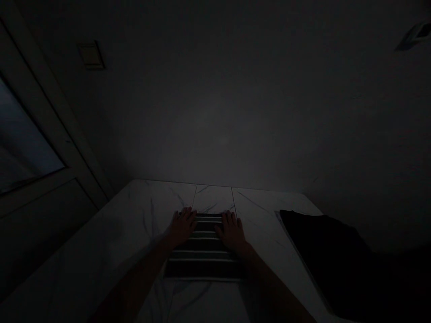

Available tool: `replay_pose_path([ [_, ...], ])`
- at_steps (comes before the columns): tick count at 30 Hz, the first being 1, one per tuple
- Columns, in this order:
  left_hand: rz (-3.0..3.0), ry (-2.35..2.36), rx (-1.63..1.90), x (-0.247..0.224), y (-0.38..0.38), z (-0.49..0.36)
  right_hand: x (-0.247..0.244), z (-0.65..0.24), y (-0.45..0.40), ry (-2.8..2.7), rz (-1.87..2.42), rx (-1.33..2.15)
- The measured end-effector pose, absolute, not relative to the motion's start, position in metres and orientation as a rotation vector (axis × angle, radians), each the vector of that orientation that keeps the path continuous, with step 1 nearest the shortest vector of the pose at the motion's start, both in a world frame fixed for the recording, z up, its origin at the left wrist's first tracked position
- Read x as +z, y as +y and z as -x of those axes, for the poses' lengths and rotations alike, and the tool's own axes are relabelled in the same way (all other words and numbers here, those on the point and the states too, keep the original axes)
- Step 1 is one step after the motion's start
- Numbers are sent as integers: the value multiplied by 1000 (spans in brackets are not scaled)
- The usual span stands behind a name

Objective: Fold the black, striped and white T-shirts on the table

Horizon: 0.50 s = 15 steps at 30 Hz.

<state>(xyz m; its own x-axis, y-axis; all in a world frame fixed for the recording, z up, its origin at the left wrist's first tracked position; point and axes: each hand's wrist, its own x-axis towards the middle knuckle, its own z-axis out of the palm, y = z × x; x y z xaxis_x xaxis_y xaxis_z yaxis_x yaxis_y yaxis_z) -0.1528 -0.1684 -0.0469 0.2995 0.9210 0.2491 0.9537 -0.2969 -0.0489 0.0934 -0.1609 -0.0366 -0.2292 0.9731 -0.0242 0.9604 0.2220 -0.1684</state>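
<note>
A dark cloth with pale stripes lies flat on the white, marble-patterned surface. It looks folded into a rough rectangle, though the dim light hides what kind of cloth it is. My left hand rests palm down on its far left edge, fingers stretched out. On the far right edge lies my right hand, also flat, the thumb turned inward over the stripes. Neither hand grips anything. My forearms cover parts of the cloth's two sides.
To the right, a black cloth-like thing is spread on the surface, its outline lost in shadow. A grey wall rises behind. A framed door stands at left, near a wall switch plate. A wall fitting is at upper right.
</note>
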Motion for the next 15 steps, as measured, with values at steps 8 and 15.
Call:
replay_pose_path([
  [8,2423,-1670,-257,-44,-168,131,-29,-64,-164,-2607,1428,106],
  [15,2379,-1707,-280,-50,-174,116,-44,-70,-164,-2551,1539,139],
])
